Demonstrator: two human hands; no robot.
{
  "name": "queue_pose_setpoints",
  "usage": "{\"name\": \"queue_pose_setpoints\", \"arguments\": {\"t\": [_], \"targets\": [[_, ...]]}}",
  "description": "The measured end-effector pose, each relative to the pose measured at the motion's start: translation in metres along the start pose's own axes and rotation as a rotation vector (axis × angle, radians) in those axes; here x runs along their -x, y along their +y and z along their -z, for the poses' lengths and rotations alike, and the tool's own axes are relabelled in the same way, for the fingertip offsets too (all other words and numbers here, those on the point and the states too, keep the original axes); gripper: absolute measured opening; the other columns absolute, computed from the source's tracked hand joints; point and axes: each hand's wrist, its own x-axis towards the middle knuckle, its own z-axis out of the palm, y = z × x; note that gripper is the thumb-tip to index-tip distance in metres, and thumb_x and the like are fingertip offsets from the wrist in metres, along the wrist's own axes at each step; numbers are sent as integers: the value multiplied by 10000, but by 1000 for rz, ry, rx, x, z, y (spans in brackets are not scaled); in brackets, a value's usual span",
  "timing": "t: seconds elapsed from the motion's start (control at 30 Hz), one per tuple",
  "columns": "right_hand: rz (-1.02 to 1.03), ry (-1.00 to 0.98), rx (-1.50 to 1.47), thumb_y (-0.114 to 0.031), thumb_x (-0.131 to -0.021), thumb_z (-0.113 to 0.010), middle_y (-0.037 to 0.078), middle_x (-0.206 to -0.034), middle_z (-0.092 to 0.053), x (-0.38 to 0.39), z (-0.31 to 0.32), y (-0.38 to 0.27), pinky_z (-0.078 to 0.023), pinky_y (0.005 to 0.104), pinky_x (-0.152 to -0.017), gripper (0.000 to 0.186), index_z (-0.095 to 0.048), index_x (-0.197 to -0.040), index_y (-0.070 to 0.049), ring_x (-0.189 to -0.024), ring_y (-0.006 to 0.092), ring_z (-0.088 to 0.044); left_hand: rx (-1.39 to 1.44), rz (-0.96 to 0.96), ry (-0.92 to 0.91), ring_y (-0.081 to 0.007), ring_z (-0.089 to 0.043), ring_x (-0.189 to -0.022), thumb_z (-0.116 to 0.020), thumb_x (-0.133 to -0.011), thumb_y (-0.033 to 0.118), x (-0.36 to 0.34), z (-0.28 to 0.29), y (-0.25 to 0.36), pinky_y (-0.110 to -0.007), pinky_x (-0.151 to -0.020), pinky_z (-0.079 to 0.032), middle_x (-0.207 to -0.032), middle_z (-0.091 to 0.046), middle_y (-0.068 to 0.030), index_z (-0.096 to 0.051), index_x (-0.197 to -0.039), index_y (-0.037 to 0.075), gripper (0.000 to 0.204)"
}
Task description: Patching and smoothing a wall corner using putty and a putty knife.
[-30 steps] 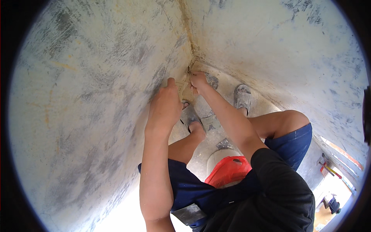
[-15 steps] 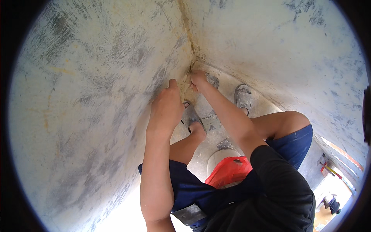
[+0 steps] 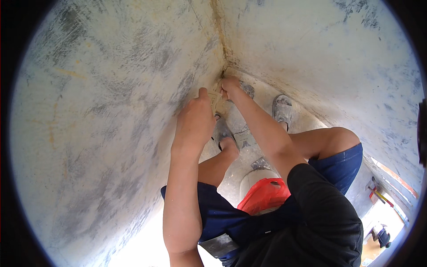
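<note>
My left hand (image 3: 195, 118) is closed beside the left wall (image 3: 111, 111), its thumb side up. A thin pale-yellow sheet (image 3: 215, 99) with faint markings sticks out from its fingers toward the corner. Farther in, my right hand (image 3: 230, 85) is bent into a fist low in the corner, where the two walls and the floor meet. A small dark spot shows just past its knuckles. What its fingers hold, if anything, is hidden.
Around me are the mottled right wall (image 3: 320, 58), my grey shoes (image 3: 282, 109) on the stained floor and a red plastic bag (image 3: 264, 196) over a pale round seat or bucket between my legs. A hammer (image 3: 378, 193) with a yellow-and-red handle is at far right.
Both hands have shifted slightly to the right in the picture, along with the corner behind them. The right hand is still low in the corner and the left still holds the sheet.
</note>
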Motion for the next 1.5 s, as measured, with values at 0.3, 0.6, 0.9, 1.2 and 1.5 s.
{"name": "queue_pose_setpoints", "arguments": {"t": [0.3,0.6,0.9,1.2,1.5], "targets": [[248,156,278,-74,-938,-537,165,-649,-639,5,-2,0,-421,418,-381,227,-680,-801,38,-450,238,-581,67,-37,79,-505,-633,-879,-457,-1014,132,-5,-2,0,-572,-779,-479,-879,-650,-333,-524,-1111,-41,209],[346,142,87,-51,-951,-506,195,-784,-666,16,-9,7,-405,416,-353,206,-657,-1018,72,-460,270,-583,32,-29,88,-501,-634,-880,-458,-1016,141,-1,0,0,-581,-779,-472,-876,-651,-327,-524,-1096,-37,206],[317,-27,199,-10,-932,-501,190,-744,-666,53,-28,-4,-439,411,-372,204,-659,-1026,78,-493,266,-624,6,38,78,-505,-630,-892,-457,-1019,156,7,9,-8,-576,-774,-480,-879,-653,-320,-521,-1096,-36,216],[334,12,95,8,-887,-491,148,-643,-609,40,-19,-1,-360,396,-332,169,-659,-881,29,-450,218,-553,57,0,93,-510,-626,-880,-460,-1013,139,3,3,-4,-578,-766,-474,-878,-649,-326,-522,-1087,-43,206],[268,130,-99,33,-858,-493,115,-625,-592,25,-11,0,-380,407,-325,158,-649,-835,23,-444,202,-536,89,-40,84,-509,-629,-881,-454,-1019,150,-1,-3,3,-578,-766,-478,-890,-655,-318,-525,-1122,-38,226]]}}
